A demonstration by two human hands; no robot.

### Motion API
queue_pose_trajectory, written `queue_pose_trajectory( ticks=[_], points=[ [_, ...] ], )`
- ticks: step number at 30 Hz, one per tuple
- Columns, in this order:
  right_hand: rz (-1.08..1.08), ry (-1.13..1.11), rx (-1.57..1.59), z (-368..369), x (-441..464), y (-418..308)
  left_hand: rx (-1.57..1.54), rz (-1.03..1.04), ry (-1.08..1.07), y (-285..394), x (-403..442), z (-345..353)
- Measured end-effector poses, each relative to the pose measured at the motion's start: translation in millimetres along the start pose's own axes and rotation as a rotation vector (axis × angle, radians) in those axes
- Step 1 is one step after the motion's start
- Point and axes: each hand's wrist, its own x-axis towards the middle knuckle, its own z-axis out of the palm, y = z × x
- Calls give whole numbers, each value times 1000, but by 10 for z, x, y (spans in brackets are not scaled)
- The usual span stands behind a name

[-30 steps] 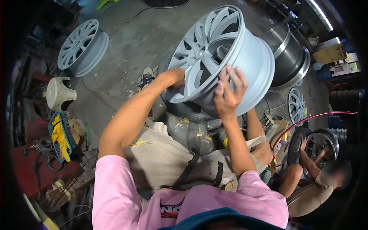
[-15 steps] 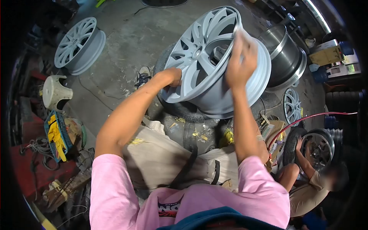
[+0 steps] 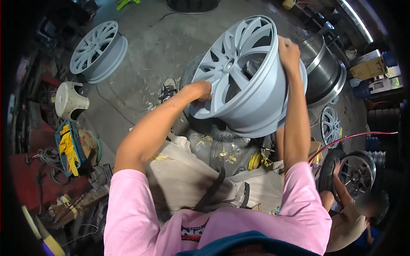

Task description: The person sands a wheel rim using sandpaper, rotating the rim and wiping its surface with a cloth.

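Note:
A grey alloy wheel rim (image 3: 256,109) leans tilted in front of me, its spoked face turned up and to the left. Under it lies a dark tyre (image 3: 205,126). My left hand (image 3: 201,91) is closed on the near left part of the rim, the fingers hooked between the spokes and partly hidden. On the upper right, my right hand (image 3: 289,53) presses against the outside of the barrel just behind the front lip. Its fingers are bent and closed; whatever they may hold is hidden.
Another grey rim (image 3: 98,53) stands at the left, near a white stool (image 3: 70,101) and a blue basket (image 3: 68,147) with yellow gloves. Bare metal rims (image 3: 320,70) stand at the right. A co-worker (image 3: 348,217) sits lower right, beside a tyre and rim. A red hose (image 3: 358,135) crosses there.
My right hand has moved from the rim's front lip to the right, onto the barrel's outer side. My left hand keeps its hold. The view has shifted slightly.

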Motion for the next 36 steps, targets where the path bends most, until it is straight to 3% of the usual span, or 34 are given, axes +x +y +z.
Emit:
queue_pose_trajectory(
  ticks=[2, 4, 6, 9, 12, 15, 16, 18, 20, 21, 25, 27, 29, 30, 32, 34, 36],
  points=[
    [-36, 151, 84, -217, -804, -665, -45, -45, -36, -19, 0, 6],
    [-305, 283, -125, -161, -1686, -695, -37, -13, -12, -138, 141, 82],
    [-411, 125, -176, -371, -2336, -621, -23, 12, 8, -233, 185, 70],
    [-396, 181, -370, -610, -2254, -246, 116, 158, 89, -229, 221, 149],
    [-194, 186, -378, -692, -1495, -51, 4, 90, -32, -251, 227, 67],
    [36, -105, -378, -602, -426, 201, 36, 87, 26, -249, 264, 93],
    [9, -169, -316, -371, -70, 694, 103, 195, 134, -472, 567, 248],
    [-1, -166, -202, -155, 167, 683, 88, 193, 129, -482, 585, 191],
    [76, -132, -103, -96, 73, 374, 75, 223, 168, -448, 503, 48],
    [-53, -6, 127, -147, -228, -32, 28, 191, 188, -477, 495, -4],
    [-401, 127, -151, -320, -1714, -588, -94, 98, 273, -394, 316, -145],
    [-399, 29, -217, -524, -2211, -422, -118, 33, 237, -380, 247, -181],
    [-396, 68, -522, -769, -2353, -202, -111, 52, 316, -413, 252, -87],
    [-342, 52, -518, -840, -2301, -139, -165, 48, 176, -420, 272, -134],
    [-233, 44, -435, -919, -1842, -34, -170, 35, 150, -383, 303, -123],
    [-273, 40, -471, -902, -1241, 315, -210, -21, 100, -422, 388, -59],
    [109, -247, -341, -842, -440, 514, -254, -23, 146, -460, 470, 74]
  ],
)
